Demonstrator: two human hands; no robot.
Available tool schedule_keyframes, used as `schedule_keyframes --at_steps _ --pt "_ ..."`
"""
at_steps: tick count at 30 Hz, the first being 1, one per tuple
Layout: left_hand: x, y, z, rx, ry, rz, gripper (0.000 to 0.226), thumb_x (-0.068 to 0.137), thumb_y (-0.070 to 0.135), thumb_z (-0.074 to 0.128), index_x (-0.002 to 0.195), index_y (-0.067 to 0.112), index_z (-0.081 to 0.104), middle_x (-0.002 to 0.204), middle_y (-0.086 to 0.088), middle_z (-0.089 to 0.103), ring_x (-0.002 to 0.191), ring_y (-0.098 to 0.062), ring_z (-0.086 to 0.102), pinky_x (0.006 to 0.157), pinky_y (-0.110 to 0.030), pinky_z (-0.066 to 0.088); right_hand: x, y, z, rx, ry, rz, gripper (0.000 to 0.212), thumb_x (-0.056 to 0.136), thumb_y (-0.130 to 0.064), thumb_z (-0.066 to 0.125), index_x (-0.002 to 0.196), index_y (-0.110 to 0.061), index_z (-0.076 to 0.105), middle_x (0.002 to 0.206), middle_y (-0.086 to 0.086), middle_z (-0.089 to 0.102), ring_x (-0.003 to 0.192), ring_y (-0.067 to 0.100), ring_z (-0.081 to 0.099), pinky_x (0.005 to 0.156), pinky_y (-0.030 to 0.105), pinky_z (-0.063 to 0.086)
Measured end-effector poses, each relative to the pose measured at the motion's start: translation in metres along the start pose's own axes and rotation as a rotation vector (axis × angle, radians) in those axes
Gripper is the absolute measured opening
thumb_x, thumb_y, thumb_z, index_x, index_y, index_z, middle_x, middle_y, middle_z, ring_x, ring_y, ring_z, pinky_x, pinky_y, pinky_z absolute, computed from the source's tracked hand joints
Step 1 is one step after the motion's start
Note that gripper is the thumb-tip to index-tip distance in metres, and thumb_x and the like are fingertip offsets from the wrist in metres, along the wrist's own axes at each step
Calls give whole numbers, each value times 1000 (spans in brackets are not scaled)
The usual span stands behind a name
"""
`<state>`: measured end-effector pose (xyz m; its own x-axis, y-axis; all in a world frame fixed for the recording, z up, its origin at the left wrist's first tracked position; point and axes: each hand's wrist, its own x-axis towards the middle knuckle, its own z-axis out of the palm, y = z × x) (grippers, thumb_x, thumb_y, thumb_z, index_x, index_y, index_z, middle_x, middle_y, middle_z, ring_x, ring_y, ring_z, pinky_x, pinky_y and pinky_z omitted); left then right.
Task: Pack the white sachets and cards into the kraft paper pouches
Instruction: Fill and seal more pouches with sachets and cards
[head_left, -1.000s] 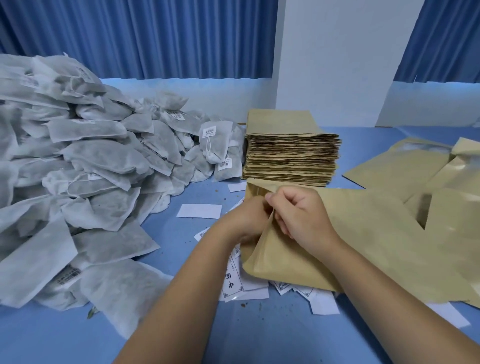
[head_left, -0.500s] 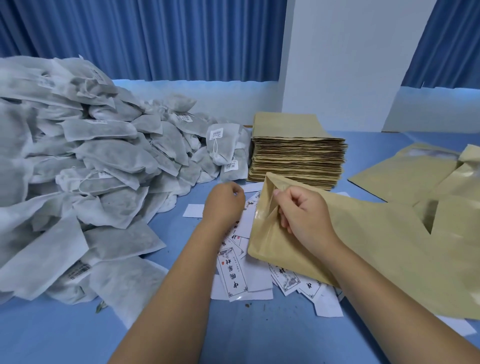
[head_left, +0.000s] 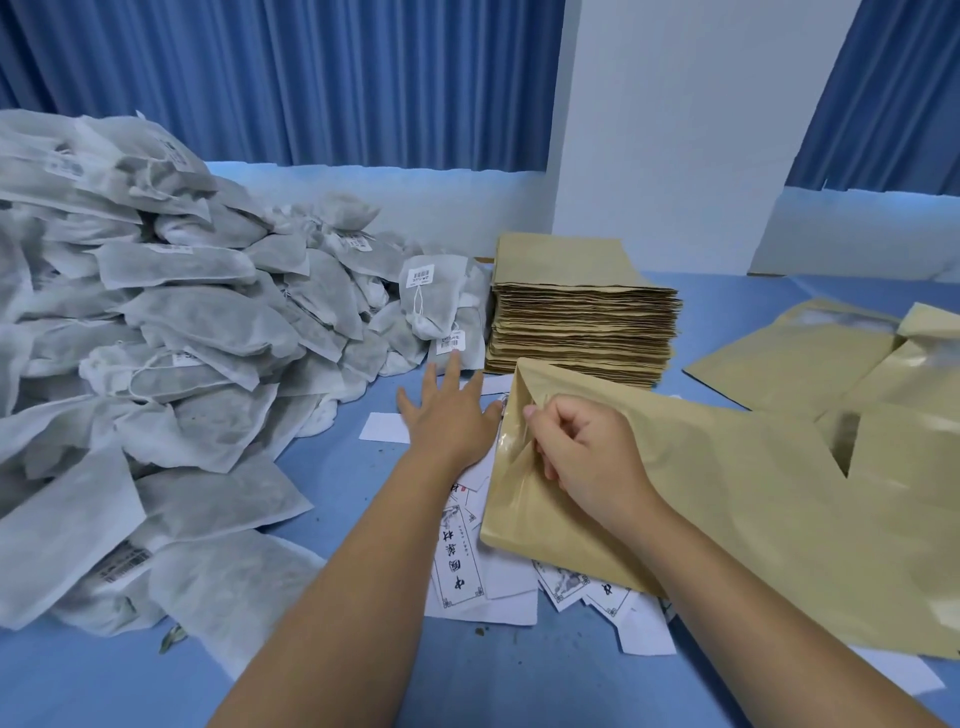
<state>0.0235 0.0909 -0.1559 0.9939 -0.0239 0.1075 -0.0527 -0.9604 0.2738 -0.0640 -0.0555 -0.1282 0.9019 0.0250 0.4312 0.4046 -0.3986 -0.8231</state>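
Printed cards (head_left: 462, 566) partly hidden under pouch (head_left: 727, 493). My right hand (head_left: 587, 457) pinches its open mouth. My left hand (head_left: 447, 410), fisted earlier, now spread wide, has advanced to the sachets (head_left: 182, 338).

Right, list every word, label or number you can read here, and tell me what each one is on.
"中国": the first two large characters on the nearest printed card; the two characters after them are too blurred to be sure of.
"中": on a second card, half hidden under the kraft pouch.
Barcode labels on the sachets: the print is too small to read.
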Motion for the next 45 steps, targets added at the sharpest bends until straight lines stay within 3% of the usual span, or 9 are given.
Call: schedule_keyframes --at_steps 7,10,13,20,25,31,37,42,45 --pt "-5 -1 -6 -270 264 -57 43 94 37 53 133 20 48 144 4 44 135 -17 36 114 -59 13 -1 -1 -2 -9 -12 5 40 94 -20 60 60 -3 47 42 -2 50 41 7 42 51 26 38" --pt "-12 0 -21 -662 585 -106 29 89 23 61 117 16 63 119 -1 61 112 -17 54 104 -33 37 -2 -1 -2 -15 -16 -1 41 94 -20 60 59 -4 46 43 1 50 43 9 41 53 29 38" --pt "-21 0 -41 -925 733 -129 24 82 14 66 104 19 58 111 2 56 96 -5 53 79 -8 37 -2 -2 -2 -7 -15 -1 42 94 -20 60 59 -4 45 43 -1 49 43 8 40 53 29 38" --pt "-38 -6 -76 -1418 208 -173 20 78 13 77 92 19 64 95 -3 66 78 -12 64 68 -28 52 2 -7 -11 174 74 28 45 96 -15 57 54 -5 44 43 5 49 37 7 42 48 13 36" --pt "-41 -7 -88 -1627 235 -187 18 80 11 72 69 22 63 63 8 65 58 -4 61 51 -19 50 5 -10 -17 265 129 60 46 97 -16 57 53 -13 45 42 3 48 35 13 40 43 17 36" --pt "-50 1 -84 -1261 -60 43 19 77 7 76 75 23 65 72 7 63 66 -7 58 58 -19 47 4 -12 -16 287 145 60 45 97 -14 56 53 -13 46 42 4 47 34 13 39 41 18 35" --pt "-59 41 -58 -856 -95 236 12 86 14 61 80 24 59 78 11 61 73 -4 56 66 -19 44 -3 -20 -12 276 85 -35 45 97 -8 55 52 -9 45 39 2 44 36 8 38 44 15 33" --pt "-76 55 -40 -777 -197 324 48 93 2 39 49 20 44 43 10 51 47 6 49 51 -5 36 -11 -25 -4 282 49 -114 46 94 -14 56 51 -6 42 39 0 43 37 6 38 46 14 33" --pt "-73 55 -34 -766 -111 285 50 91 10 41 42 20 41 42 7 48 50 -3 48 54 -13 39 -10 -25 -3 238 19 -131 45 94 -17 56 52 -8 42 39 0 46 38 8 40 47 16 35"
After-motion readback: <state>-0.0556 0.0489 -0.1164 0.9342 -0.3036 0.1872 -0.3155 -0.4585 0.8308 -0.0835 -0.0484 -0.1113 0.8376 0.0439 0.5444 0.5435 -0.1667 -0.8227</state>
